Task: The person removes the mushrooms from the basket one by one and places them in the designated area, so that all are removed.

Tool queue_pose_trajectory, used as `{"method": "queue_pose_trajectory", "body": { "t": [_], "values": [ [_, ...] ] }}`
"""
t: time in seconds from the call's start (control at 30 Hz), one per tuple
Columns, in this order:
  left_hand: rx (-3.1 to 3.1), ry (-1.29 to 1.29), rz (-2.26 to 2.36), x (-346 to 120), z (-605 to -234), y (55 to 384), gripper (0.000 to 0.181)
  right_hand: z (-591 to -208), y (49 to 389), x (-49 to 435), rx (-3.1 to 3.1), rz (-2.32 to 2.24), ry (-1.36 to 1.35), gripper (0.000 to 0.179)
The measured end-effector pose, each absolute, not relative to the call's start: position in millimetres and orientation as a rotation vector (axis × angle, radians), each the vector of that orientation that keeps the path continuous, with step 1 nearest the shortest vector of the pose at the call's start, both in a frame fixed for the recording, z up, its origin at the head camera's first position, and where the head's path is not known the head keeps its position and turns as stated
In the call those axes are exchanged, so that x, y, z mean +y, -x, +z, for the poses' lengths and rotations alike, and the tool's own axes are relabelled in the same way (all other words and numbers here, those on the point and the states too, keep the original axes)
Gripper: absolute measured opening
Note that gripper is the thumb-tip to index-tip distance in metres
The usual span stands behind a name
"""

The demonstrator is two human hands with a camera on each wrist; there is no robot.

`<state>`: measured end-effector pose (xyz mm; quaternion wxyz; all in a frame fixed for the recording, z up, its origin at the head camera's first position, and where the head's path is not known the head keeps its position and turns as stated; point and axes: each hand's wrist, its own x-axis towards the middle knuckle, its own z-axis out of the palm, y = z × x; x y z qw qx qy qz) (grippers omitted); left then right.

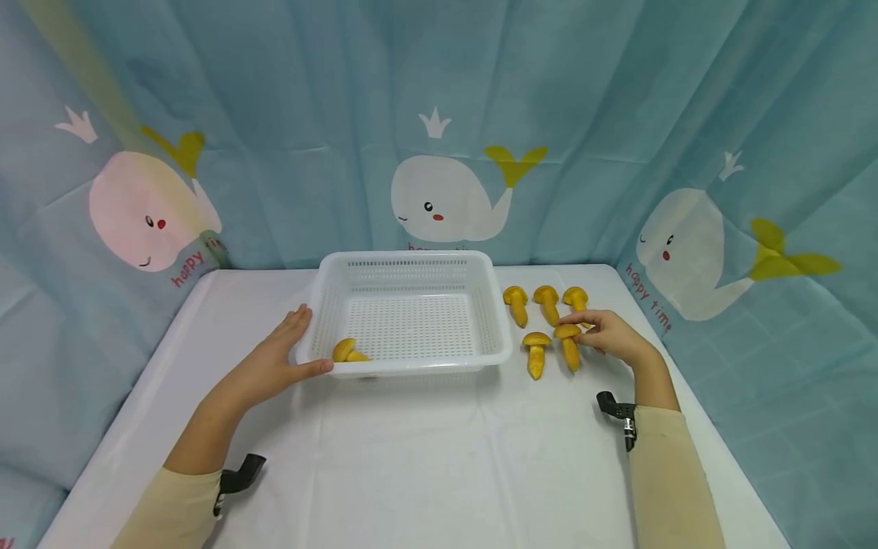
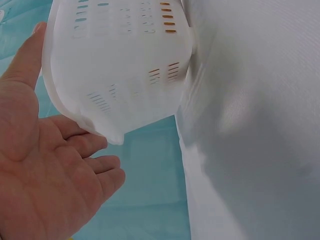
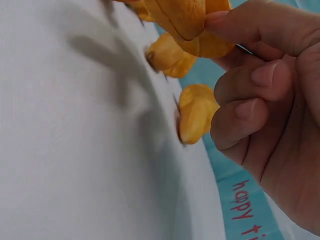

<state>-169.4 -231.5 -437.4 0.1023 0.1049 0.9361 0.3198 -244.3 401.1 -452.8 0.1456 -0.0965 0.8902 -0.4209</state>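
Note:
My right hand (image 1: 610, 335) pinches a yellow mushroom (image 1: 568, 347) by its cap between thumb and fingers. In the right wrist view that mushroom (image 3: 185, 20) hangs just over the white cloth, its stem toward the camera. Beside it lies another mushroom (image 1: 536, 354), with three more in a row behind. My left hand (image 1: 274, 358) rests at the near left corner of a white plastic basket (image 1: 411, 369), thumb on the front rim and fingers straight along the left side. Inside the basket, by that corner, lies a mushroom (image 1: 345, 351).
A white cloth covers the table (image 1: 411, 465). Blue curtains (image 1: 309, 206) printed with whales close off the back and both sides. A black wrist camera (image 1: 241, 474) sits on the left sleeve, another camera (image 1: 617, 412) on the right.

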Motion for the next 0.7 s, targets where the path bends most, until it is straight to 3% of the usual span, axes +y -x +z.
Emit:
{"method": "queue_pose_trajectory", "body": {
  "t": [0.7],
  "values": [
    [2.783, -0.311, 0.932, -230.4, -439.3, 167.7, 0.124, -471.9, 246.6, 410.4, 2.53, -1.142, 0.268, 0.043]
  ]
}}
